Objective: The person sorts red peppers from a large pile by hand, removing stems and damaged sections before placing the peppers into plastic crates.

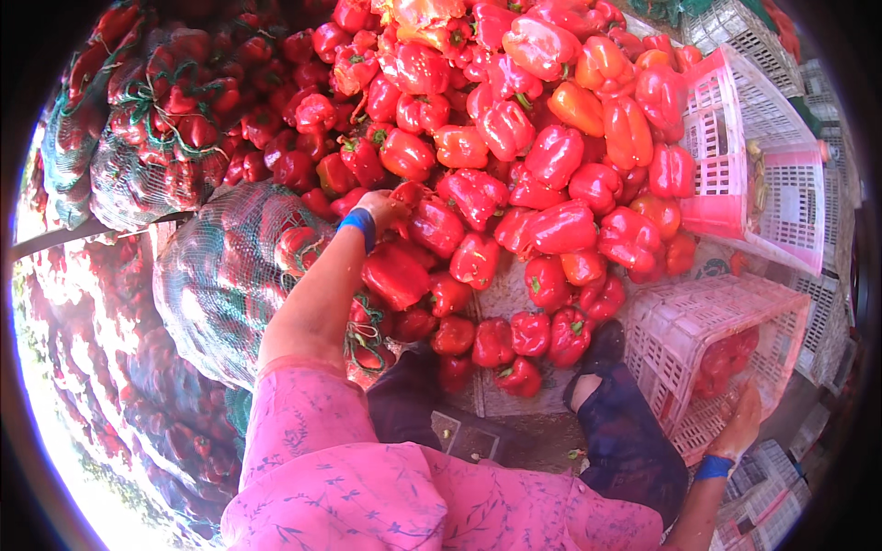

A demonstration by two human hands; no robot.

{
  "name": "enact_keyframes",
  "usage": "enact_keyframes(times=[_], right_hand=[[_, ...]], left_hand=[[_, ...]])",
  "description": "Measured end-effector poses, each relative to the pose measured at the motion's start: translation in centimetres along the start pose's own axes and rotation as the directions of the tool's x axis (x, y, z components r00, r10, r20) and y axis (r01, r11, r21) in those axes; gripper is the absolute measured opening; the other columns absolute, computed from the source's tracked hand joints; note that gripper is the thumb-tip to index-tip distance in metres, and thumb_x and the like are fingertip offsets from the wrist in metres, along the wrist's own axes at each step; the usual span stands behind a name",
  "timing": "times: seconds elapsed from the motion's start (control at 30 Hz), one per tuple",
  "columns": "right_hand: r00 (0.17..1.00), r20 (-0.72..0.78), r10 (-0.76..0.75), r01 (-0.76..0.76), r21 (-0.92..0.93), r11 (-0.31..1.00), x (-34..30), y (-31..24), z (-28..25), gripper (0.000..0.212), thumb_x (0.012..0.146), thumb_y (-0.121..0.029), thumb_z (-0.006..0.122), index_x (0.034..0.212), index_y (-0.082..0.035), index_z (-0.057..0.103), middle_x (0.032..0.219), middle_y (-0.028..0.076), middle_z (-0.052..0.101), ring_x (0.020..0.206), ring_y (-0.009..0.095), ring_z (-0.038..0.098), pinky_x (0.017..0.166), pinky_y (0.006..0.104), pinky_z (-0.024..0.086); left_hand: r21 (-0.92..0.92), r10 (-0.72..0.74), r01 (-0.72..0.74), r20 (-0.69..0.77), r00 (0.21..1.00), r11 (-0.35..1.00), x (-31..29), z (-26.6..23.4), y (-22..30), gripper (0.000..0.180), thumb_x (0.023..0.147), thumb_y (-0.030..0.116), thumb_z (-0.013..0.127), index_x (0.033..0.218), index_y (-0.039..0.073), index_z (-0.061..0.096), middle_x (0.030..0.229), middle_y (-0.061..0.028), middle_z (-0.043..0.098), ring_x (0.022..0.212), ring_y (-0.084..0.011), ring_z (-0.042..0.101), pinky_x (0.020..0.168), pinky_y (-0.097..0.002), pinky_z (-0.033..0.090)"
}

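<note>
A large heap of red bell peppers [478, 197] lies in front of me, with a few orange ones among them. My left hand [386, 209] reaches into the left part of the heap, its fingers closed on a red bell pepper [411, 193] and partly hidden by it. At the lower right, a pale pink plastic crate [675, 312] lies tipped on its side, its mouth toward the right. Several red bell peppers [726, 363] are inside it. Beside the crate's lower rim is my right hand [738, 427], fingers stretched out, with nothing visible in it.
Green mesh sacks full of peppers [234, 275] stand at the left, with more sacks [165, 138] behind. A brighter pink crate [712, 138] leans against the heap's right side. White crates [744, 41] line the far right. My legs [634, 432] flank the heap's near edge.
</note>
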State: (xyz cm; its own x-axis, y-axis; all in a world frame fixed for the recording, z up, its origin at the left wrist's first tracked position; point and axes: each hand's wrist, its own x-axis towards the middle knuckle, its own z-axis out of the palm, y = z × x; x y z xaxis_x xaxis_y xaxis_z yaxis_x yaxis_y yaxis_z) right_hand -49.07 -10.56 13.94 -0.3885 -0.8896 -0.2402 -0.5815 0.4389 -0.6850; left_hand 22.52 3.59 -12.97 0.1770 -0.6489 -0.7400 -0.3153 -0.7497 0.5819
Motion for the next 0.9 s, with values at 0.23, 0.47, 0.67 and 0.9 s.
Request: enact_keyframes(times=[0.23, 0.47, 0.67, 0.9], right_hand=[[0.964, 0.172, -0.205, 0.167, 0.214, 0.962, -4.0, -10.2, 5.5, 0.043, 0.105, -0.028, 0.053, 0.137, 0.0, 0.059, 0.127, 0.015, 0.066, 0.1, 0.02, 0.067, 0.083, 0.0289, 0.055], [0.738, 0.531, -0.418, 0.143, 0.482, 0.864, -8.8, -17.4, 7.7, 0.056, 0.094, -0.018, 0.069, 0.145, -0.001, 0.051, 0.134, 0.013, 0.063, 0.114, 0.018, 0.063, 0.099, 0.0313, 0.049], [0.468, 0.768, -0.437, -0.402, 0.625, 0.669, -10.3, -17.2, 7.8, 0.06, 0.093, -0.027, 0.074, 0.144, -0.005, 0.051, 0.128, 0.006, 0.065, 0.112, 0.019, 0.066, 0.083, 0.0367, 0.059], [0.773, 0.597, -0.215, -0.366, 0.697, 0.617, -9.3, -12.0, -0.6, 0.029, 0.099, -0.024, 0.06, 0.119, -0.006, 0.069, 0.106, 0.006, 0.072, 0.093, 0.022, 0.07, 0.082, 0.039, 0.056]], left_hand=[[-0.88, 0.071, 0.039, 0.082, 0.994, 0.472, -9.5, 1.2, 10.8, 0.029, 0.086, 0.013, 0.068, 0.115, 0.006, 0.066, 0.085, -0.0057, 0.071, 0.067, -0.0211, 0.069, 0.044, -0.0333, 0.05], [-0.923, 0.526, 0.319, 0.384, 0.759, 0.214, -17.8, 4.8, 25.9, 0.041, 0.084, 0.02, 0.069, 0.12, 0.002, 0.062, 0.099, -0.0215, 0.069, 0.078, -0.0361, 0.068, 0.056, -0.0417, 0.055], [-0.908, 0.577, 0.342, 0.417, 0.702, 0.241, -24.1, 11.5, 35.1, 0.052, 0.081, 0.019, 0.069, 0.128, -0.001, 0.058, 0.108, -0.0208, 0.069, 0.082, -0.0359, 0.069, 0.062, -0.0442, 0.057], [-0.84, 0.615, -0.154, 0.243, 0.75, 0.52, -26.5, 25.1, 44.4, 0.031, 0.089, 0.014, 0.069, 0.114, -0.003, 0.063, 0.096, -0.0129, 0.072, 0.076, -0.0236, 0.069, 0.067, -0.0364, 0.057]])
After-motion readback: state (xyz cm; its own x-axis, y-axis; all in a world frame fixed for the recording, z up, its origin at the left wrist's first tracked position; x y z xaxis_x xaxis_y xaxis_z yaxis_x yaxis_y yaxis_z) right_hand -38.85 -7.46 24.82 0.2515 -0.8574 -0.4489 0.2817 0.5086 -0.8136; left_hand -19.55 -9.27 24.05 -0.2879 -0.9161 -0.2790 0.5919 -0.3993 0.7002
